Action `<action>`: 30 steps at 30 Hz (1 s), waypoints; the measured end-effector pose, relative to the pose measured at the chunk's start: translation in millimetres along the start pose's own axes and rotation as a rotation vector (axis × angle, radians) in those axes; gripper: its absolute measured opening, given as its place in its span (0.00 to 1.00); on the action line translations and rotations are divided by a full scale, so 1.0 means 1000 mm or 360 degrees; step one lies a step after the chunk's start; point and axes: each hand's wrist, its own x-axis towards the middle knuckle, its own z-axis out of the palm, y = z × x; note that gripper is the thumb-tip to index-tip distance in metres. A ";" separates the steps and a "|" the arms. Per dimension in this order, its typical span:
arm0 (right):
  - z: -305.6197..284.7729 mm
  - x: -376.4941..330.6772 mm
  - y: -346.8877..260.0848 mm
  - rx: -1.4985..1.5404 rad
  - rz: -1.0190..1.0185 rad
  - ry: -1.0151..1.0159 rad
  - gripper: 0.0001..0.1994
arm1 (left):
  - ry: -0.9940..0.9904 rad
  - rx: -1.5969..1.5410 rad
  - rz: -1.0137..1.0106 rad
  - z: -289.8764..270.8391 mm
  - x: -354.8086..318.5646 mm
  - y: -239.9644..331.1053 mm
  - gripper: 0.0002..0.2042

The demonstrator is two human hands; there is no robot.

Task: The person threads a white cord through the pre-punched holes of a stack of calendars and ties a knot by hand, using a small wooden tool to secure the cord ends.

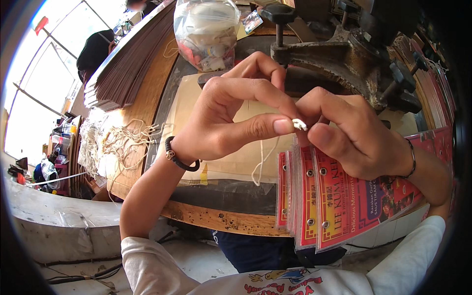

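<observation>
Over the middle of the workbench, both my hands meet at a small knotted bit of white cord (299,125). My left hand (231,110) pinches it between thumb and forefinger, its other fingers curled behind. My right hand (351,132) closes on the same knot from the other side, thumb and forefinger by the cord. A loose length of the cord hangs below my left hand. Under my right forearm lies a fanned stack of red and yellow printed cards (339,206) with metal eyelets, reaching past the bench's front edge. My right hand and forearm hide part of them.
A heavy black metal clamp-like fixture (324,54) with knobs stands at the back right. Behind my hands is a clear plastic bag (206,34). Loose white cords (130,137) and a stack of brown sheets (123,73) lie at left. Another person (96,54) is at far left.
</observation>
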 end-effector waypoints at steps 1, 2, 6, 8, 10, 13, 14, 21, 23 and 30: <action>0.000 0.000 0.000 -0.0021 -0.0009 -0.0010 0.14 | 0.0009 0.0010 0.0001 -0.001 0.000 0.000 0.08; 0.000 -0.001 0.001 -0.0042 -0.0015 -0.0020 0.15 | -0.0003 -0.0004 -0.0007 0.000 0.000 0.000 0.08; -0.003 -0.002 0.002 -0.0143 -0.0029 -0.0068 0.16 | -0.0044 -0.0021 -0.0031 0.002 0.001 -0.001 0.08; -0.002 -0.002 0.003 -0.0155 -0.0037 -0.0069 0.16 | -0.0062 -0.0015 -0.0043 0.001 0.001 -0.001 0.08; -0.003 -0.002 0.002 -0.0176 -0.0024 -0.0086 0.15 | -0.0078 -0.0009 -0.0057 0.000 0.000 -0.003 0.08; -0.001 -0.002 0.004 -0.0144 -0.0042 -0.0056 0.15 | -0.0110 -0.0041 -0.0099 -0.001 -0.002 -0.003 0.08; -0.002 -0.002 0.002 -0.0149 -0.0037 -0.0058 0.14 | -0.0112 -0.0042 -0.0100 -0.001 -0.001 -0.002 0.08; -0.001 -0.001 0.001 -0.0183 -0.0082 0.0060 0.11 | -0.0063 -0.0071 -0.0131 -0.001 -0.001 0.001 0.07; 0.001 0.000 -0.003 -0.0135 -0.0030 0.0165 0.10 | -0.0042 -0.0034 -0.0134 -0.003 0.000 0.003 0.06; -0.006 0.002 -0.005 -0.0261 -0.0305 0.0235 0.07 | -0.0118 0.0028 -0.0146 -0.004 0.000 0.004 0.06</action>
